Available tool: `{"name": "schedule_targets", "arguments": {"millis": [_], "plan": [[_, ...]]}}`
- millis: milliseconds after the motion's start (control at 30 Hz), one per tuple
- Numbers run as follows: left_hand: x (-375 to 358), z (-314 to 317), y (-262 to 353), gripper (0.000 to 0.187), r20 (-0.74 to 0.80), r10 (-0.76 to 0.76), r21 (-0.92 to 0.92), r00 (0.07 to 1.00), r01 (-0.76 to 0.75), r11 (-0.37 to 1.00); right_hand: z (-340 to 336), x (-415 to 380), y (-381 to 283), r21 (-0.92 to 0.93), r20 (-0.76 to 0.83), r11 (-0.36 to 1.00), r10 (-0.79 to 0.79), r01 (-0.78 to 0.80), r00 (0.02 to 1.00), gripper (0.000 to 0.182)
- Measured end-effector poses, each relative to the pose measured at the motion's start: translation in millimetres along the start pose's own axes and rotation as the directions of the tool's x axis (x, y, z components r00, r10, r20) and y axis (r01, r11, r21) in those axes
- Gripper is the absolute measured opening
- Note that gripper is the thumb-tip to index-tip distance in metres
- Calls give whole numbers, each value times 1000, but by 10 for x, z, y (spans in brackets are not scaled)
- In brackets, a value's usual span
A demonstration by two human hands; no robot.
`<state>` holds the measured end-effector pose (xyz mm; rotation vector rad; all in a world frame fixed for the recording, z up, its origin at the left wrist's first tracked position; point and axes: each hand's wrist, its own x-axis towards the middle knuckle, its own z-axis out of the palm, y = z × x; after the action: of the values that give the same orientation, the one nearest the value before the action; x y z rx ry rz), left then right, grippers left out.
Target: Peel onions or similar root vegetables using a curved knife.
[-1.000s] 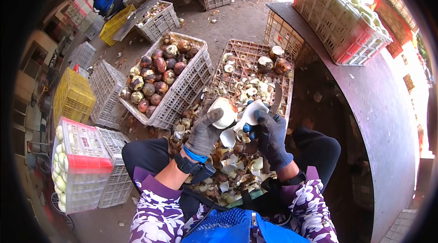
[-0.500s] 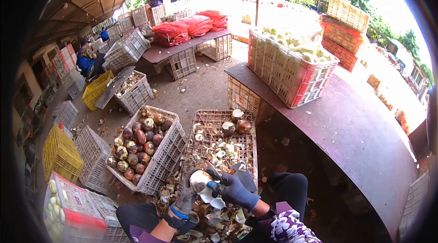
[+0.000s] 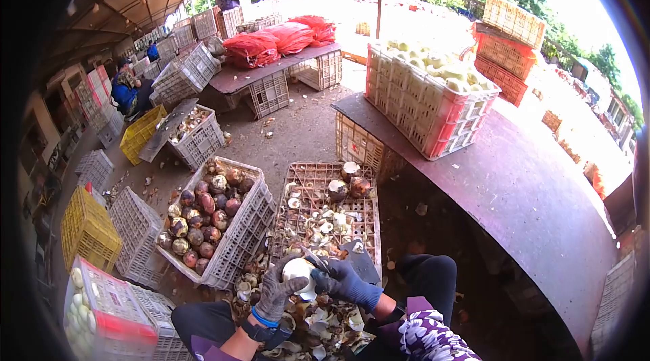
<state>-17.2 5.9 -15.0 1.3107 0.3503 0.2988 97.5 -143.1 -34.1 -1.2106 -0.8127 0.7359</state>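
Observation:
My left hand (image 3: 274,291), in a grey glove, is closed around a round white peeled vegetable (image 3: 296,270) that looks like an onion. My right hand (image 3: 345,282), in a blue-grey glove, grips a knife (image 3: 309,253) whose blade points up and left, close to the vegetable. The right fingers hide part of the handle. Below both hands lies a heap of white and brown peelings (image 3: 321,324). Just ahead, an upturned lattice crate (image 3: 369,215) carries more peel pieces and a few brown-skinned vegetables (image 3: 359,188).
At left stands a crate (image 3: 252,225) of brown-purple unpeeled vegetables. A crate of pale peeled ones (image 3: 423,114) sits on the dark tabletop (image 3: 528,178) at right; another crate (image 3: 112,300) is at lower left. Red sacks (image 3: 274,43) lie farther back. A person in blue (image 3: 124,93) sits far left.
My left hand has turned the white vegetable, so more of its smooth round side shows. White peel pieces hanging below it have dropped away. The knife stays close to it.

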Motion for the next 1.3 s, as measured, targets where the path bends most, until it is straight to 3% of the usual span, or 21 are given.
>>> {"name": "schedule_targets", "arguments": {"millis": [100,200,300,400,500,733,800,900,1000,1067,1133,1200,1300], "plan": [[-10,-2,-26,64,-5,-6,30,1000,6,1000,-60,-6,-30,-64,77,998,-12,17,997,24],[2,-25,-64,63,-1,-13,58,1000,13,998,-49,-26,-148,-58,80,994,102,-98,992,22],[-12,-9,-50,63,-12,-28,62,1000,28,998,-60,-21,-63,-61,90,997,57,-52,994,21],[-23,-19,-43,62,-10,-48,101,999,49,994,-38,-21,-54,-38,75,998,53,-50,996,22],[-35,-14,-12,63,-3,-73,104,997,73,992,-14,-47,-225,2,61,989,149,-149,987,23],[-99,20,78,65,19,-46,122,999,43,992,-2,-48,-35,78,-16,989,128,-127,992,27],[-136,26,136,63,41,-51,67,998,48,997,11,-26,90,44,-108,993,117,-113,987,27],[-107,-33,135,65,81,-66,57,994,62,996,-35,-37,14,91,-73,974,214,-207,974,26],[-49,-54,68,70,86,-53,-19,995,54,998,-6,-12,83,51,-92,996,75,-70,993,26],[-18,-58,97,76,109,-71,-120,991,84,989,-4,-6,-4,61,-143,995,84,-76,986,27],[-2,-26,165,74,105,-123,-216,987,143,966,20,-16,-3,37,-193,996,81,-76,978,27],[14,-41,184,65,70,-131,-166,989,141,976,78,-9,-177,76,-250,997,47,-29,967,26],[67,-65,85,55,60,-116,-322,991,129,938,23,4,-151,-77,-271,996,18,-40,962,19]]}}
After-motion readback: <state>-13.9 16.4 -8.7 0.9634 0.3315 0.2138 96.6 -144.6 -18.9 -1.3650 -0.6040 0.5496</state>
